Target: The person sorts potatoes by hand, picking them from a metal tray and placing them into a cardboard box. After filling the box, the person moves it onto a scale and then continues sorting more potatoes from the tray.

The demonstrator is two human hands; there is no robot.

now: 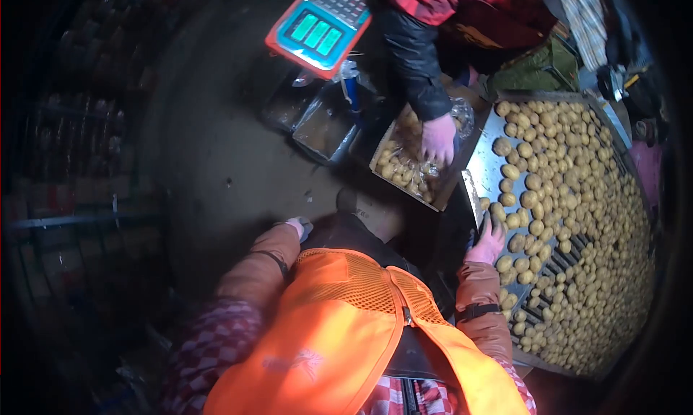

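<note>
My right hand (489, 245), in a pink glove with dark fingers, lies at the near edge of a metal table (488, 151), its fingers stretched out beside the potatoes (577, 177). Nothing shows in its grasp. My left hand (300, 228), also gloved, rests by my dark-trousered leg; its fingers show only in part and look laid against the leg, holding nothing visible. Ahead stands a cardboard box (404, 188) lined with clear plastic and part-filled with potatoes. Another person's pink-gloved hand (438, 139) reaches into that box.
A red and blue digital scale (323, 27) with lit displays stands at the top. Below it is a dark crate-like platform (325, 130). The other person's dark sleeve (419, 68) crosses above the box. Stacked goods (79, 141) line the dim left side.
</note>
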